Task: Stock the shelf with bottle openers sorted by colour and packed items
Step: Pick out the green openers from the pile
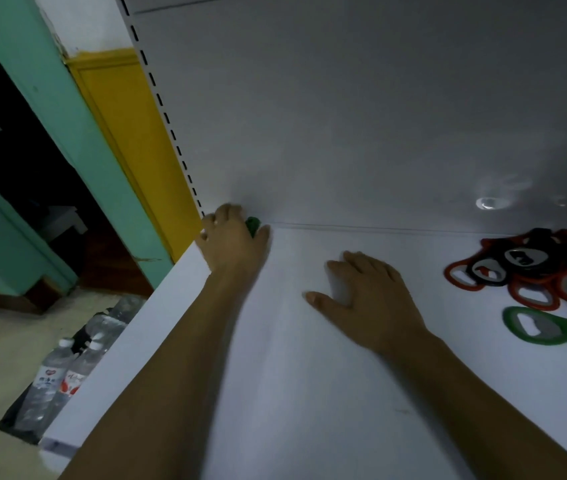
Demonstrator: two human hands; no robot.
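My left hand reaches to the far left back corner of the white shelf and is closed over a green bottle opener, of which only a small green tip shows. My right hand rests palm down on the middle of the shelf with fingers apart and nothing in it. At the right edge lies a heap of red and black bottle openers. A single green bottle opener lies flat just in front of that heap.
The shelf's white back panel rises behind it, with a slotted upright at its left. Left of the shelf stand a yellow and teal door frame. On the floor below lie packs of water bottles.
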